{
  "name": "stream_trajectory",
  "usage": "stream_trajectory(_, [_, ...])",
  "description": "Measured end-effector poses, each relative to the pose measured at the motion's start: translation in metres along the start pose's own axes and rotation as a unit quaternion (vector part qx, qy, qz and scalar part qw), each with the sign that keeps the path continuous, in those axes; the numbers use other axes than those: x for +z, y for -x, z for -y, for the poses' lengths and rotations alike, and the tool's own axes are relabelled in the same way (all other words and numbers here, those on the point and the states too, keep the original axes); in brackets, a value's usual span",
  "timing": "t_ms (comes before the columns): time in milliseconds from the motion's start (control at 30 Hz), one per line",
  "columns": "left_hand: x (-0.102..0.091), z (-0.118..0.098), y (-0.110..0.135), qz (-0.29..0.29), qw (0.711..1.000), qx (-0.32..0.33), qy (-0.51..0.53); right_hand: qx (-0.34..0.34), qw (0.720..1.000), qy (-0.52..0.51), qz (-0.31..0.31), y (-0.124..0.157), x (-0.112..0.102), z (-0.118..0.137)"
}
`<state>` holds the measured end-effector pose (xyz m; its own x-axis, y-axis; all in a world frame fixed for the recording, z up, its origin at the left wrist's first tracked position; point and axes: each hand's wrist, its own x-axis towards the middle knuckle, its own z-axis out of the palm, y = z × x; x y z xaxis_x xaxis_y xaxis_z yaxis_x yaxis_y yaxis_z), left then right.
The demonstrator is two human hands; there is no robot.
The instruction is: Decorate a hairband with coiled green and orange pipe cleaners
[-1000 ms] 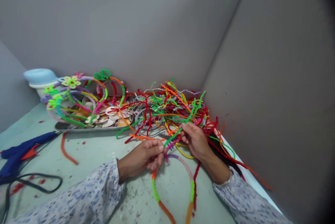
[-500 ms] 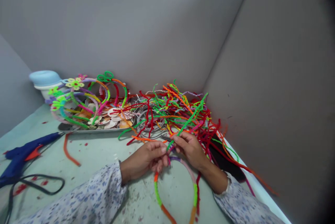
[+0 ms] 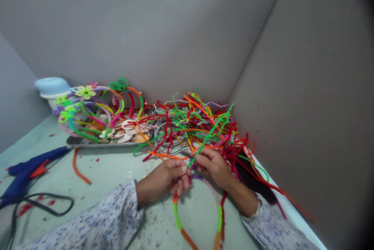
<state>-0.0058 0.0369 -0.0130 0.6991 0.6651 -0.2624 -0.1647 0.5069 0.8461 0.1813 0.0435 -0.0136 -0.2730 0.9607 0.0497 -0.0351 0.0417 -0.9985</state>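
Centrally, left hand (image 3: 165, 178) and right hand (image 3: 214, 167) have fingers pinched on a fuzzy, bright green stem (image 3: 209, 137) slanting toward one o'clock, a multicoloured, banded hoop (image 3: 177, 218) at six.

A blue-lidded container (image 3: 52, 91) stands near a metal tray (image 3: 112, 146).

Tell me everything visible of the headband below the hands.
The headband is a slim, fuzzy-looking arch in purple, pink, green, orange and ochre sections. Its curved top points away from the person; both sides leave the frame below. The left hand covers its upper left; grip unclear. A red strand runs close along its right side.
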Motion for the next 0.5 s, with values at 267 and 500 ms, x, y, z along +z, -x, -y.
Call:
stream_trajectory(267, [0.0014, 0.0004, -0.0006, -0.026, 0.999, 0.036, -0.011, 0.002, 0.998, 0.068, 0.012, 0.0013, 0.0052, 0.0023])
stream_trajectory(500, [0.001, 0.0012, 0.0, -0.003, 0.999, 0.016, -0.036, 0.002, 0.999, 0.032, -0.034, 0.0005, 0.0015, 0.0024])
